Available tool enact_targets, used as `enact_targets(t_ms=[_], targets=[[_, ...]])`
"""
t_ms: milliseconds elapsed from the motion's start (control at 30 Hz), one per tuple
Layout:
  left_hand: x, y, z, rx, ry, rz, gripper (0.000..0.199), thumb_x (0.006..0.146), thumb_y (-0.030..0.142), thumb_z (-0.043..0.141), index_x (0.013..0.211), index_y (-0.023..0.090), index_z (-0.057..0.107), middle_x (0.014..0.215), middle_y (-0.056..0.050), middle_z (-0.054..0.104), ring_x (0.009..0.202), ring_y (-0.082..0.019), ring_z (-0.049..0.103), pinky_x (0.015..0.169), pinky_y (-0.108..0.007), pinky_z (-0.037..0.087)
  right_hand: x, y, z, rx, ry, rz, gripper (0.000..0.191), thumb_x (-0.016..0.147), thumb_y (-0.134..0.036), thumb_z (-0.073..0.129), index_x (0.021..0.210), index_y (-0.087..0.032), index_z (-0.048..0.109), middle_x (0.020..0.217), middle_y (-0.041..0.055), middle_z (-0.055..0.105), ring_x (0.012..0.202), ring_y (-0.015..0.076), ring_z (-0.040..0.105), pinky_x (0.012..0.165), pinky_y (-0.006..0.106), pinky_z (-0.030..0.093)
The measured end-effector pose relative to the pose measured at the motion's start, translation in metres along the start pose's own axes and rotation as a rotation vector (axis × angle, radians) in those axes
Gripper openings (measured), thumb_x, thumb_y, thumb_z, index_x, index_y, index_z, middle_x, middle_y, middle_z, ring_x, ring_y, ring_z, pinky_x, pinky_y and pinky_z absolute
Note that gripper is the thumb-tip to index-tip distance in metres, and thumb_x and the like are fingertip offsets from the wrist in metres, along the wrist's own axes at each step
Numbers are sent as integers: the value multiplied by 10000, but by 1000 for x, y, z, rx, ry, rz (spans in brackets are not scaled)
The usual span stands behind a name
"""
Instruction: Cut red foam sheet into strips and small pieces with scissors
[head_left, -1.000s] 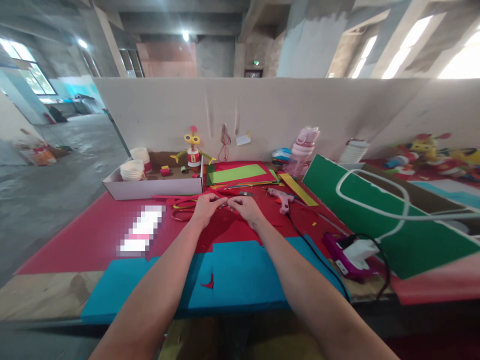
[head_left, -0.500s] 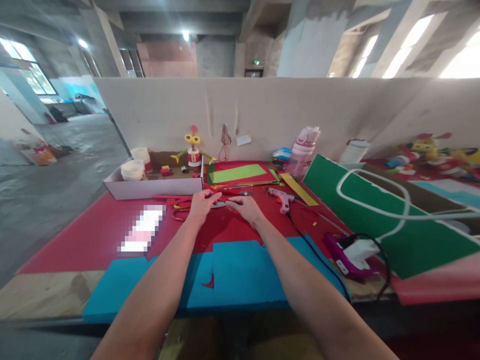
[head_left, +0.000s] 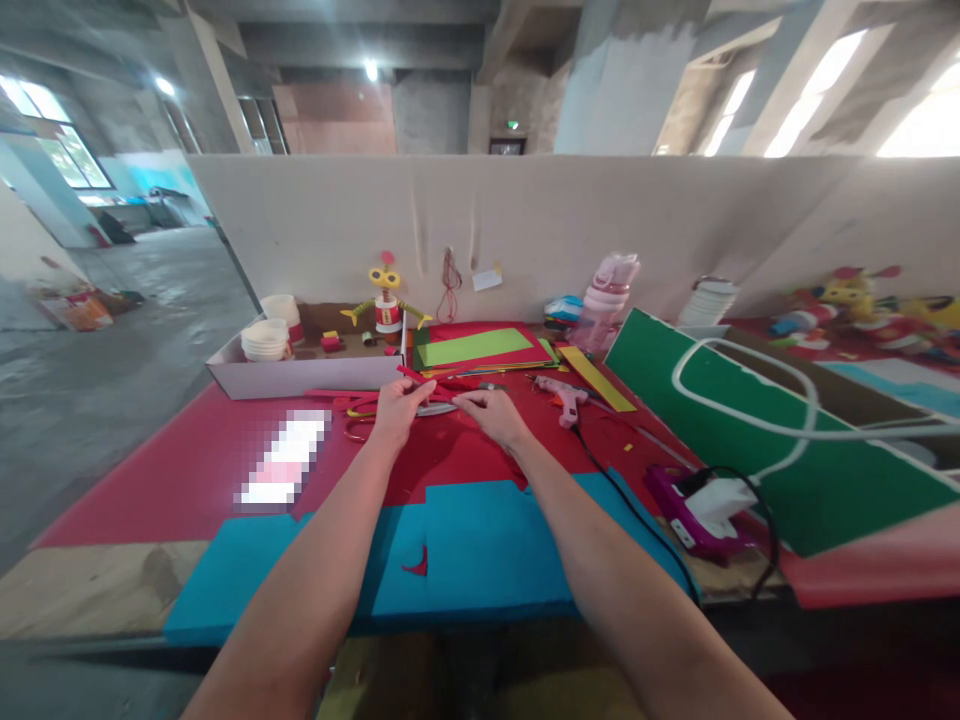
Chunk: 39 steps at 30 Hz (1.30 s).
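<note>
My left hand [head_left: 399, 408] is closed on a thin red strip [head_left: 442, 396] above the red table covering. To its right, my right hand [head_left: 491, 415] pinches the strip's other end between thumb and fingers. The strip spans the small gap between both hands. Just behind and beneath them lie scissors [head_left: 435, 409], partly hidden by my left hand, and more red strips [head_left: 326, 394]. A pink glue gun [head_left: 568, 398] rests to the right of my right hand.
Blue sheets [head_left: 480, 550] cover the front edge. A white box [head_left: 307, 378] with cups stands back left, near a yellow-headed figure [head_left: 386, 300]. Green board [head_left: 750, 440], purple power strip [head_left: 697, 515] and cables are at the right; a pink bottle [head_left: 606, 300] stands behind.
My left hand has shifted slightly left, and more of the red strip shows between my hands. My right hand has hardly moved.
</note>
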<state>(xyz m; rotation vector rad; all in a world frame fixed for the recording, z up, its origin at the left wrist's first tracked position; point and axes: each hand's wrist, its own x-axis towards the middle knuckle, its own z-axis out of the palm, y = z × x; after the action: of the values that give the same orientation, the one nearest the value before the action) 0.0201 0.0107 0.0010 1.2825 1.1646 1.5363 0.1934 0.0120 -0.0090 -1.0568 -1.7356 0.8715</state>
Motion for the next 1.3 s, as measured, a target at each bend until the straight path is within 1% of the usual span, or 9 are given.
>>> enact_targets(t_ms=[100,200,300,400,633,733,867,1067,1300], targets=[[0,-1,0,-14,0,-1,337,621,395,755,474,164,558,469,8,522,508,-104,435,548,-264,336,-1,-3,-1,9,6,18,340,778,-440,593,880,-160,759,757,23,713,745,187,613,705,269,459],[1,-2,0,-9,-1,-4,340,618,401,755,474,166,556,470,9,521,510,-107,442,547,-265,339,-3,-6,-1,46,-11,54,340,783,-446,590,848,-156,753,678,9,671,635,151,574,607,245,437],[0,0,0,2,-2,-6,342,621,395,753,469,165,550,467,11,516,507,-103,437,549,-267,336,-5,-6,-1,113,-49,158,385,783,-492,585,871,-153,744,580,-15,596,436,91,426,437,230,325],[-1,2,-1,12,-11,-5,344,623,396,751,469,165,548,470,9,516,507,-102,429,548,-270,330,-5,-3,-1,159,-72,218,399,764,-514,601,902,-162,728,572,-35,565,369,56,304,381,225,236],[-1,0,1,21,-22,-1,334,621,385,751,483,159,549,466,13,513,495,-97,417,532,-262,318,1,7,-1,166,-124,57,301,744,-451,642,745,-152,681,613,-8,618,524,104,520,549,235,430],[-2,-1,3,65,-20,11,330,630,380,744,484,156,551,457,16,507,488,-94,412,523,-256,312,1,7,1,99,-108,5,257,767,-395,644,848,-159,705,701,25,692,665,163,626,692,281,486],[-3,-3,6,90,-7,29,301,633,367,740,508,152,572,464,19,508,492,-96,418,512,-248,309,-2,1,6,-142,20,-148,237,822,-354,622,970,-198,723,962,56,736,880,222,666,815,312,473],[-3,-6,8,58,11,29,277,632,352,738,527,151,579,475,23,504,497,-96,419,512,-243,311,-5,-3,11,-261,98,-225,225,875,-314,561,920,-185,740,873,63,741,791,205,669,731,274,462],[-4,-4,8,37,10,18,281,620,339,751,518,155,566,459,31,482,488,-90,411,513,-240,305,-5,-1,10,-206,54,-209,251,876,-317,533,807,-172,726,728,34,705,673,167,628,641,240,421]])
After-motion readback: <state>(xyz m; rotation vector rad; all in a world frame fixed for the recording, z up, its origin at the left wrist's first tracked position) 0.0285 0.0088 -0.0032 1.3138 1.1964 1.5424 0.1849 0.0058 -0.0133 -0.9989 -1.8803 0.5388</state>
